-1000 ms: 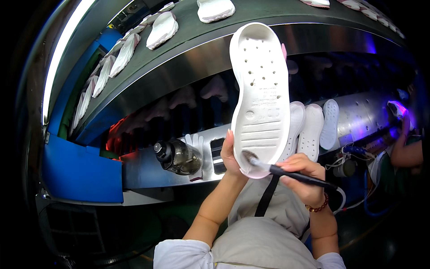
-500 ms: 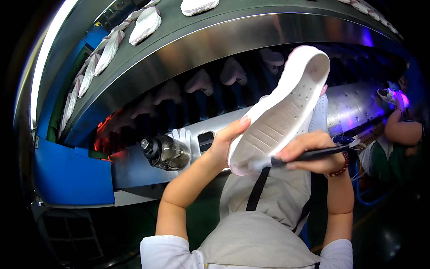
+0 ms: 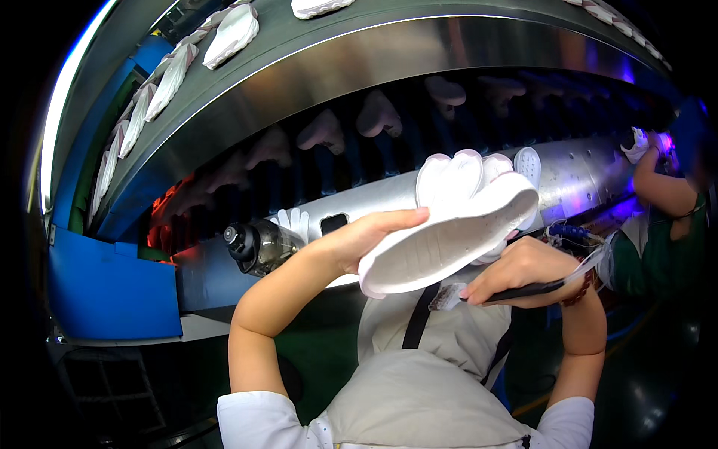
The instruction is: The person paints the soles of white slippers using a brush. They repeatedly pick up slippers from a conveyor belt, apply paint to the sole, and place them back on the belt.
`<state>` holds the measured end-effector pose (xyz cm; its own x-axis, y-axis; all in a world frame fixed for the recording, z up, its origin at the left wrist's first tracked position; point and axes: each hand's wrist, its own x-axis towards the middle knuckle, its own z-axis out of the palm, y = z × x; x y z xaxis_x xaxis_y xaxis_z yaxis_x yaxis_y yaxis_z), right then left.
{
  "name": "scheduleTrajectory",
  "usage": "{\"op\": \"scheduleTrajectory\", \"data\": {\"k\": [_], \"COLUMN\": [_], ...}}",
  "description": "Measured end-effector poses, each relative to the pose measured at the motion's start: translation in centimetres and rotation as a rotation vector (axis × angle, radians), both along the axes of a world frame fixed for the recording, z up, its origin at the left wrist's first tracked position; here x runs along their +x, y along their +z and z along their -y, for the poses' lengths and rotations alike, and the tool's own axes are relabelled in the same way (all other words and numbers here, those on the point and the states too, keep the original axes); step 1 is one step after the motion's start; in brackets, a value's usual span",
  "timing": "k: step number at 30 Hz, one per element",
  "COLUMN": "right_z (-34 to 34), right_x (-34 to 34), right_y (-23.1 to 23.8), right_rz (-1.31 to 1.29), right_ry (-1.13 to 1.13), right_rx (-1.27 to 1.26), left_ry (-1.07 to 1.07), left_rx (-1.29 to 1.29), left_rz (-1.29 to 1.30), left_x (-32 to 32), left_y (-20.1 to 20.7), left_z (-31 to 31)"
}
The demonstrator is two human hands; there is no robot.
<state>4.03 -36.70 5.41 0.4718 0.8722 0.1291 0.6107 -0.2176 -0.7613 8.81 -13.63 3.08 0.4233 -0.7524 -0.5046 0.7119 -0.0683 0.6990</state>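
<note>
Left hand (image 3: 366, 239): closed on the rim of a white sole (image 3: 441, 258), which is held raised and tilted, its hollow inner side turned toward the right hand.
Right hand (image 3: 527, 271): a dark-handled brush (image 3: 449, 297) is gripped, its bristles kept just below the sole's near edge.
Inner side: judged partway through brushing; how much has been covered cannot be told.
Soles beyond (image 3: 464, 176): grouped on the metal bench (image 3: 381, 196); whether they have been brushed is not shown.

Beyond the obstructing held sole (image 3: 445, 253), passage lies between the bottle (image 3: 275, 243) and upright soles (image 3: 462, 173).
</note>
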Motion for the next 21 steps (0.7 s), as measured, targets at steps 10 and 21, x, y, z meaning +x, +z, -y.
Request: {"op": "scheduleTrajectory", "data": {"k": [10, 21], "right_z": [2.6, 5.6], "right_x": [1.0, 2.0], "right_y": [-1.8, -4.2], "right_rz": [-0.153, -0.267], "right_ry": [-0.145, -0.437], "right_rx": [0.169, 0.274], "left_ry": [0.105, 0.198], "left_rx": [0.128, 0.125], "left_rz": [0.067, 0.143], "left_x": [-0.5, -0.5], "left_y": [0.9, 1.0], "left_z": [-1.2, -1.8]}}
